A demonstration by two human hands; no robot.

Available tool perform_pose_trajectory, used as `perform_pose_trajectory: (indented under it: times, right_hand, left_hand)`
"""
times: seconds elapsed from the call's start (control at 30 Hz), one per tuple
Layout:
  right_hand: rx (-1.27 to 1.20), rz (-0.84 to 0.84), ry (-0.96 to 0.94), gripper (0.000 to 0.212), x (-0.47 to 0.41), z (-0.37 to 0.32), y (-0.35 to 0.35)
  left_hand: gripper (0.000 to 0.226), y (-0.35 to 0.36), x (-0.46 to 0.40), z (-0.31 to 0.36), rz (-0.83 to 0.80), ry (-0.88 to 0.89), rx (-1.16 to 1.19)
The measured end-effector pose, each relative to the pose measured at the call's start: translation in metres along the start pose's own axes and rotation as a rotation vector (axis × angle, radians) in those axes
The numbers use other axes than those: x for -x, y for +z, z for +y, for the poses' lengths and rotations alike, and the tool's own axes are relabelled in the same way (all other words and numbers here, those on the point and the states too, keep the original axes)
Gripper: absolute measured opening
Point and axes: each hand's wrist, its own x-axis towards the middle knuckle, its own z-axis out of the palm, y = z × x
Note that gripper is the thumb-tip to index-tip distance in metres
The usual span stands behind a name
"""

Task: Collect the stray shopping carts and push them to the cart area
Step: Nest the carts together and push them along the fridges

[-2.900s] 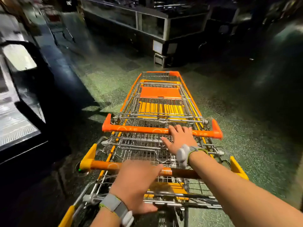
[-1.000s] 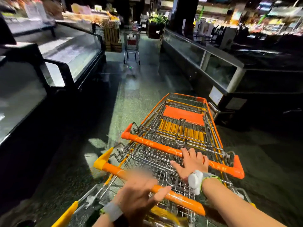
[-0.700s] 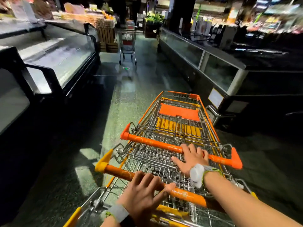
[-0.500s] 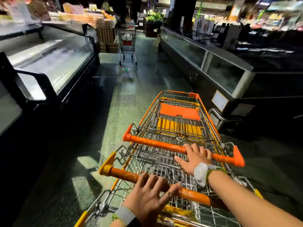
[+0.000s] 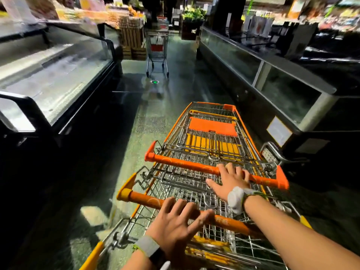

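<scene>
aisle floor [image 5: 171,114]: open ahead | freezer cases [image 5: 58,80] both sides | lone cart [image 5: 157,49] blocks far end

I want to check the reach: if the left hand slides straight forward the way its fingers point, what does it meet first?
Probably the second orange handle, past the wire mesh; the left hand rests on the nearer handle.

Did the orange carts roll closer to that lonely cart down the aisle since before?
Yes. The nested orange carts have turned into the aisle and rolled forward along the right freezer case, toward the stray cart, which looks larger now.
</scene>
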Motion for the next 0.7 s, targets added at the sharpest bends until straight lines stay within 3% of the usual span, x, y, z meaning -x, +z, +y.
perform_pose_trajectory:
  times: [0.13, 0.27, 0.4, 0.53, 0.7]
  right_hand:
    - [0.011, 0.016, -0.028, 0.071, -0.063, 0.001, -0.007]
    - [0.025, 0.0, -0.064, 0.075, -0.162, 0.002, -0.034]
    - [0.058, 0.002, -0.072, 0.076, -0.227, 0.0, -0.046]
    - [0.08, 0.002, -0.077, 0.074, -0.312, -0.002, -0.063]
    - [0.067, -0.019, -0.063, 0.073, -0.437, -0.006, -0.087]
  left_hand:
    - [0.059, 0.027, -0.032, -0.042, -0.066, -0.032, 0.074]
    - [0.061, 0.059, -0.103, -0.106, -0.131, -0.079, 0.106]
    - [0.085, 0.084, -0.144, -0.146, -0.193, -0.063, 0.073]
    - [0.089, 0.12, -0.198, -0.202, -0.224, -0.087, 0.064]
    - [0.121, 0.173, -0.273, -0.285, -0.346, -0.101, 0.073]
